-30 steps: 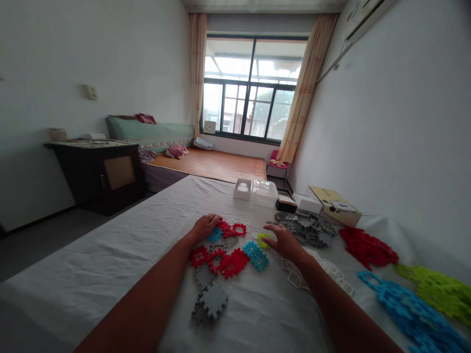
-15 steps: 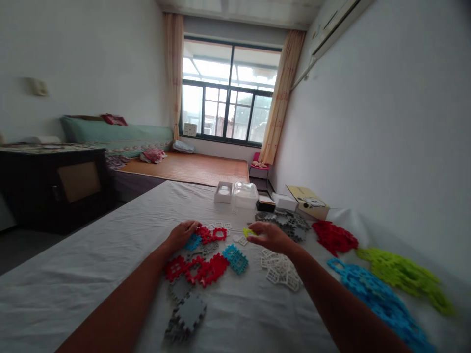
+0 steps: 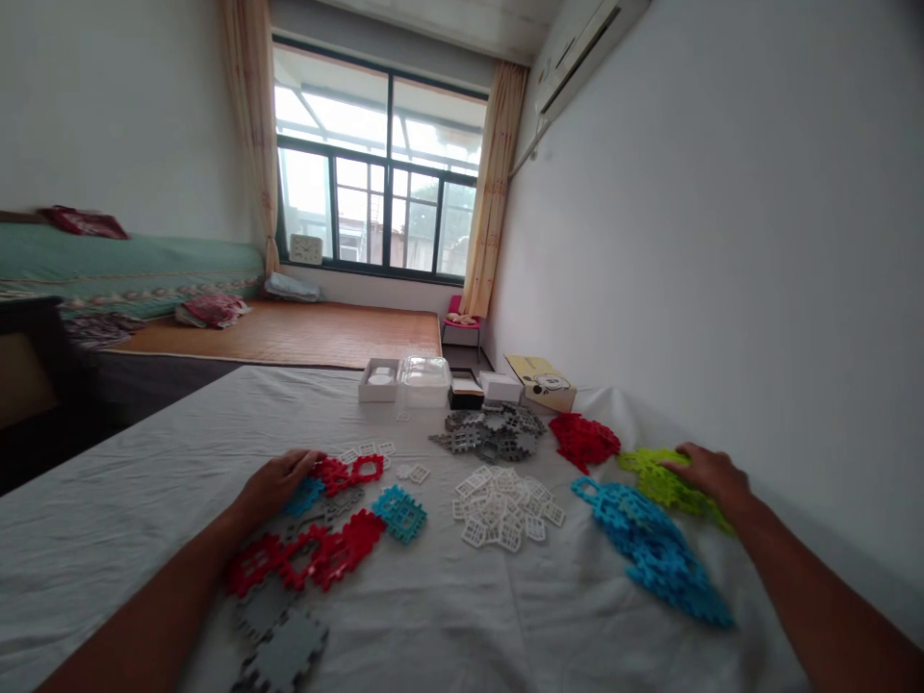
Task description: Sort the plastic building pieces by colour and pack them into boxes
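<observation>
My left hand (image 3: 280,481) rests at the blue piece (image 3: 304,496) and the red pieces (image 3: 333,475) on the left; its fingers are together, and what they hold, if anything, is hidden. On the right, my right hand (image 3: 704,472) is over the yellow-green pile (image 3: 668,481), its fingertips on the pieces; whether it grips one is unclear. Nearer me lie more red pieces (image 3: 318,555) and grey ones (image 3: 285,647). A teal piece (image 3: 400,513) sits right of them. White window-like pieces (image 3: 505,505) form a heap in the middle.
Blue (image 3: 650,549), red (image 3: 583,440) and grey piles (image 3: 495,430) lie across the cloth-covered table (image 3: 462,616). Along the far edge stand a white box (image 3: 378,381), a clear container (image 3: 423,383), a black box (image 3: 466,389) and a yellow box (image 3: 541,382).
My right hand has moved right, from near the small white pieces to the yellow-green pile. The yellow-green piece formerly at its fingers is no longer seen there. The view has turned right.
</observation>
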`<action>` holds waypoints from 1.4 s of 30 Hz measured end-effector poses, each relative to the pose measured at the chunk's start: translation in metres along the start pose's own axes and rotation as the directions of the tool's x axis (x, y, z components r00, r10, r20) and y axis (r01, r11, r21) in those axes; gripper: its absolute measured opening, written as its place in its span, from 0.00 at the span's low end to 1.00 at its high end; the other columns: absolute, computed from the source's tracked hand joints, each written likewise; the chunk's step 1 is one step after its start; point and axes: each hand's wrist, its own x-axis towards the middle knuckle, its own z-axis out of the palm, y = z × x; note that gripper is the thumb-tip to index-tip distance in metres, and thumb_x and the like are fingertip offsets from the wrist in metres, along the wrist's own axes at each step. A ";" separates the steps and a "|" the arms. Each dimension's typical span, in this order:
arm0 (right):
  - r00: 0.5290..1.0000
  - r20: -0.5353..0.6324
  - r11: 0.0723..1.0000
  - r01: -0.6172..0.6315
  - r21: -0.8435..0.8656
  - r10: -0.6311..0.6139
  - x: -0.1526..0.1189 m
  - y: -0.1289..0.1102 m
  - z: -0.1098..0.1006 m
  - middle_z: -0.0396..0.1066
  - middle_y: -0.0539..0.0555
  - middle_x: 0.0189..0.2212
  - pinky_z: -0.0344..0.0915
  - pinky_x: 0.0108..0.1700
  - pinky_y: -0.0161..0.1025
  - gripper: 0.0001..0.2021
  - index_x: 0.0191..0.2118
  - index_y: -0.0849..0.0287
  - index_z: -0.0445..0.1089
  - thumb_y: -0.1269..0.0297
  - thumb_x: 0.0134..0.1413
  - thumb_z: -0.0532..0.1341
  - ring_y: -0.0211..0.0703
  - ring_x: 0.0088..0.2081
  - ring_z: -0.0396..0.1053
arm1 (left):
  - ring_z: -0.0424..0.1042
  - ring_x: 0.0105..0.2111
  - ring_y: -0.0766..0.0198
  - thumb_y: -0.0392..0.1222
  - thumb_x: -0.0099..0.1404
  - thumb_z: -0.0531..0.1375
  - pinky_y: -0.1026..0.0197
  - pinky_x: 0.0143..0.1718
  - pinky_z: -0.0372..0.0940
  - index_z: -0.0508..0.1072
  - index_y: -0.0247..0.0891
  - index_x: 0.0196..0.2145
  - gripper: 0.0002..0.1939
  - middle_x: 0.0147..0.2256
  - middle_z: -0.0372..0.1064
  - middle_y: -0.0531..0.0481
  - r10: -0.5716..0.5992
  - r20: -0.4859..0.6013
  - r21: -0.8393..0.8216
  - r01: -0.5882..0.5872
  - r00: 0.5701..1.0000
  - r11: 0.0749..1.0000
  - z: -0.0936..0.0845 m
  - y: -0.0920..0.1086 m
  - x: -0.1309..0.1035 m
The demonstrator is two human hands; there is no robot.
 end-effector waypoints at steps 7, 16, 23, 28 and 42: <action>0.951 -0.083 0.943 0.307 0.132 -0.298 -0.006 -0.082 -0.001 0.71 0.60 0.46 0.63 0.47 0.51 0.19 0.46 0.57 0.70 0.54 0.53 0.52 0.57 0.47 0.67 | 0.70 0.44 0.55 0.58 0.60 0.44 0.60 0.48 0.61 0.75 0.38 0.39 0.28 0.42 0.74 0.46 0.028 0.007 0.020 -0.028 1.000 0.999 0.001 0.003 -0.005; 0.470 -0.039 0.386 0.767 0.514 -0.882 -0.131 -0.346 -0.021 0.75 0.51 0.36 0.64 0.38 0.34 0.11 0.41 0.53 0.72 0.62 0.56 0.55 0.39 0.33 0.71 | 0.71 0.41 0.57 0.53 0.63 0.44 0.61 0.44 0.62 0.76 0.39 0.38 0.24 0.38 0.74 0.46 0.058 -0.004 0.012 -0.058 0.998 0.998 0.001 0.007 -0.013; 0.464 0.019 0.433 0.811 0.393 -0.886 -0.142 -0.412 -0.002 0.73 0.58 0.36 0.63 0.39 0.36 0.10 0.37 0.59 0.74 0.62 0.49 0.62 0.45 0.37 0.71 | 0.71 0.40 0.59 0.51 0.64 0.44 0.62 0.43 0.61 0.75 0.39 0.37 0.23 0.38 0.74 0.47 0.059 -0.018 0.023 -0.058 0.998 0.998 0.005 0.003 -0.013; 0.510 -0.008 0.471 0.799 0.374 -0.860 -0.145 -0.409 0.006 0.74 0.57 0.34 0.62 0.40 0.36 0.10 0.37 0.57 0.73 0.66 0.54 0.56 0.45 0.38 0.71 | 0.70 0.41 0.60 0.49 0.64 0.45 0.62 0.44 0.60 0.75 0.40 0.37 0.21 0.39 0.74 0.47 0.057 -0.015 0.014 -0.057 0.998 0.998 0.005 0.006 -0.014; 0.467 0.030 0.372 0.661 0.651 -0.884 -0.104 -0.362 -0.015 0.76 0.54 0.32 0.65 0.37 0.37 0.14 0.37 0.59 0.76 0.61 0.55 0.54 0.42 0.31 0.71 | 0.70 0.41 0.59 0.50 0.64 0.46 0.62 0.43 0.61 0.76 0.40 0.37 0.21 0.39 0.74 0.47 0.074 -0.025 0.008 -0.074 0.997 0.997 0.004 0.007 -0.015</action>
